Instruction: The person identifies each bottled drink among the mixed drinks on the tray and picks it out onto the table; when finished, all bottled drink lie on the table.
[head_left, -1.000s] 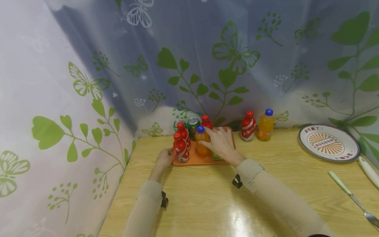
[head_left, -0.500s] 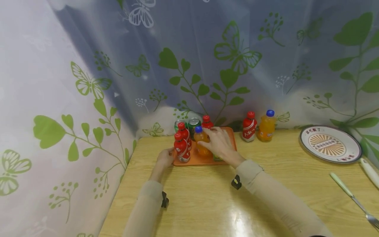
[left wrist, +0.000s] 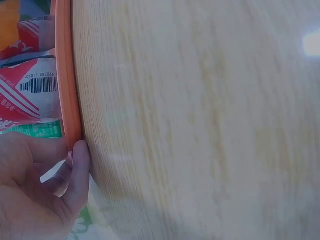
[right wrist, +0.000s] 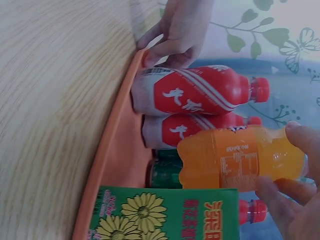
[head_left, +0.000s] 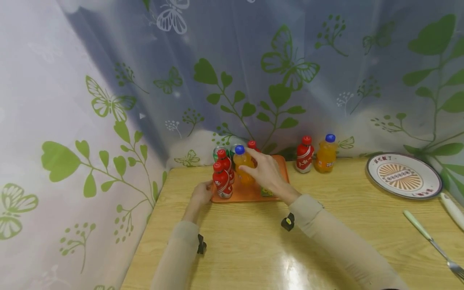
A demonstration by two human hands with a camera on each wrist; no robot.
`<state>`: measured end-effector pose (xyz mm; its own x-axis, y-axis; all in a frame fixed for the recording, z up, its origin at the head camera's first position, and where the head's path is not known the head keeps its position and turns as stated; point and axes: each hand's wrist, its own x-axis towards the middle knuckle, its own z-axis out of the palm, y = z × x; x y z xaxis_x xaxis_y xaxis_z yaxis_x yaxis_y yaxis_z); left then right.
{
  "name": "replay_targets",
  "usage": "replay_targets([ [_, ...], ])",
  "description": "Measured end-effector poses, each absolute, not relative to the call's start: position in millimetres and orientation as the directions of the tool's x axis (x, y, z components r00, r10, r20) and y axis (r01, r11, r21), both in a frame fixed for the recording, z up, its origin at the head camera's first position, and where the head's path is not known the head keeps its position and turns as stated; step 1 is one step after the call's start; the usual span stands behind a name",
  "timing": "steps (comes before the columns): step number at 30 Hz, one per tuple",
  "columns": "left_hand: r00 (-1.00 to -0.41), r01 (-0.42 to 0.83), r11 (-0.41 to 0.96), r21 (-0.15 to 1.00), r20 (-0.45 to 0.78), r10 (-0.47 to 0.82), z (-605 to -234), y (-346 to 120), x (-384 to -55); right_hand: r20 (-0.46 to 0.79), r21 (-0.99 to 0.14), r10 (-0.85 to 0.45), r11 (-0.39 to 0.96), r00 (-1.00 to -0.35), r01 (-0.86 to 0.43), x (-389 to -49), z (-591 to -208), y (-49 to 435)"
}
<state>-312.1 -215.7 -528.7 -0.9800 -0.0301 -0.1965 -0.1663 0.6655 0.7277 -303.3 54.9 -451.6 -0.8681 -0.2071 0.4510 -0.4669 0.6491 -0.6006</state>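
Observation:
My right hand grips an orange soda bottle with a blue cap, thumb and fingers around its upper part. In the right wrist view the bottle is over the orange tray, close to two red bottles and a green can. My left hand pinches the left end of the tray; in the left wrist view its thumb and fingers meet at the tray's rim. A green drink carton with yellow flowers stands beside the soda bottle, partly under my right hand in the head view.
Another red bottle and an orange soda bottle stand right of the tray, by the curtain. Farther right are a patterned plate, a fork and a white handle. A third red bottle is at the tray's back.
My right hand has raised the orange soda bottle and shifted it slightly left and back over the tray. The left hand has stayed at the tray's edge.

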Motion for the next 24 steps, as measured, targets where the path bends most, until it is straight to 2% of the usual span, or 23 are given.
replay_targets([
  [11, -0.981, -0.164, 0.656, 0.737, -0.190, -0.031, -527.0, -213.8, -310.0, 0.403, -0.769, -0.142, 0.483, -0.904, -0.418, -297.9, -433.5, 57.5],
  [19, -0.982, -0.157, 0.672, 0.724, -0.185, -0.030, -526.8, -214.0, -309.6, 0.311, -0.921, -0.126, 0.205, -0.942, -0.332, -292.9, -413.5, 64.9],
  [24, -0.981, -0.159, 0.666, 0.729, -0.190, -0.027, -527.4, -215.2, -309.5, 0.276, -0.950, -0.139, 0.114, -0.951, -0.292, -290.4, -404.4, 72.3],
])
